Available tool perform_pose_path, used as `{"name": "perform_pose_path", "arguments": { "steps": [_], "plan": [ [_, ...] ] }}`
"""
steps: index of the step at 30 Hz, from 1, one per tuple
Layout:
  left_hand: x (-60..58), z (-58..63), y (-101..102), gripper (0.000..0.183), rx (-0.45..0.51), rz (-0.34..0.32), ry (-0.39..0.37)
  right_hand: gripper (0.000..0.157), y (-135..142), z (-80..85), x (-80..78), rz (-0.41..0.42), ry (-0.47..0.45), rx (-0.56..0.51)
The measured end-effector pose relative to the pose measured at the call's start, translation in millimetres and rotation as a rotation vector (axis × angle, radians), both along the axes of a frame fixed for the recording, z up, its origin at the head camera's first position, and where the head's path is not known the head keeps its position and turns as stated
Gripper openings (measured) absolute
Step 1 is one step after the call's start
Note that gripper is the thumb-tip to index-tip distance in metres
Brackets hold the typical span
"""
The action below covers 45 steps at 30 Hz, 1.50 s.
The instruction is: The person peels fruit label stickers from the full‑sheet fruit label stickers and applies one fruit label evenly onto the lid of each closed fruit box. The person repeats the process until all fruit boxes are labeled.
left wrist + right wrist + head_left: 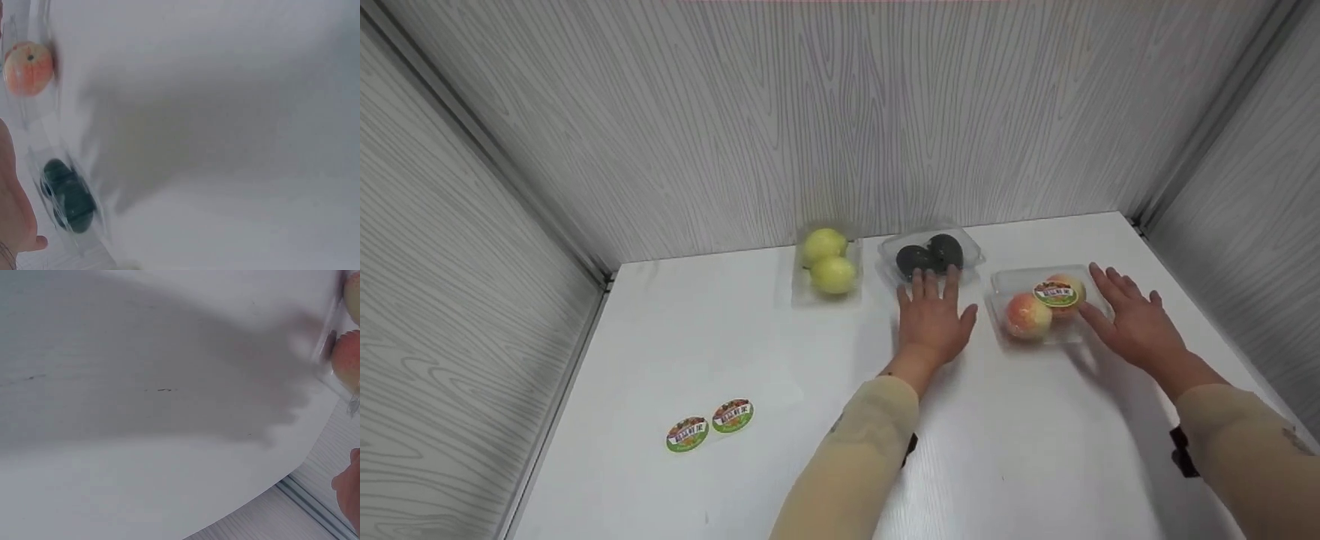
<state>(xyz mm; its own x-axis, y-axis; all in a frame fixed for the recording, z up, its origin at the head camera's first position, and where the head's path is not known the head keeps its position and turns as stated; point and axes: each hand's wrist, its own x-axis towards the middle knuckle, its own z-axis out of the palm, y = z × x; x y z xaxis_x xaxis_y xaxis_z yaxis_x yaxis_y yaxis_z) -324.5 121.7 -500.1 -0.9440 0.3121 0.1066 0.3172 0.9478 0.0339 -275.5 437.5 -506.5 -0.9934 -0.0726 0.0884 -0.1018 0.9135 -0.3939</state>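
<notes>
Two yellow fruits (832, 275) sit in a clear box (825, 301) close against the back edge of your white table (780, 352), slightly left of that edge's middle. To its right, across a narrow strip of table, a second box (971, 251) with two dark fruits (915, 260) sits close to the same edge. The peach box (1005, 281), with two peaches (1029, 315) inside and a round label (1056, 294) on top, stands farther forward, toward the right edge. Only a slim band of table lies between it and that right edge, and your right hand (1140, 322) hangs over part of it. You have a wider stretch from the yellow fruits across to the left edge, with two loose labels (733, 416) lying side by side toward the front left corner. A back wall (840, 112) rises behind the back edge, and a left wall (457, 300) and a right wall (1245, 150) bound the sides.

Your left hand (934, 319) is palm down, its fingers straight and spread, and their tips overlap the front of the second box as seen from your head; you cannot tell whether they touch it. Your right hand is also unclenched, fingers extended, thumb held apart toward the peach box's right side; contact there cannot be told either.
</notes>
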Motion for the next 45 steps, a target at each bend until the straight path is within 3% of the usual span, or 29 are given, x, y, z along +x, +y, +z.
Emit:
{"name": "perform_pose_path", "arguments": {
  "steps": [8, 21, 34, 45],
  "plan": [
    [-15.3, 3.4, -36, 0.075, 0.018, 0.057, 0.004, 0.083, -25, 17.7, -22.7, 0.031, -0.042, -0.015],
    [-22.7, 3.0, -46, 0.072, 0.052, 0.088, -0.019, 0.086, -62, 44.0, -64.8, 0.072, -0.103, 0.048],
    [-23.8, -5.5, -44, 0.072, 0.049, 0.065, -0.027, 0.078, -100, 30.0, -83.8, 0.109, -0.158, 0.115],
    [-19.5, -11.9, -43, 0.069, 0.015, 0.039, -0.074, 0.069, -121, 22.9, -82.8, 0.151, -0.210, 0.169]
  ]
}}
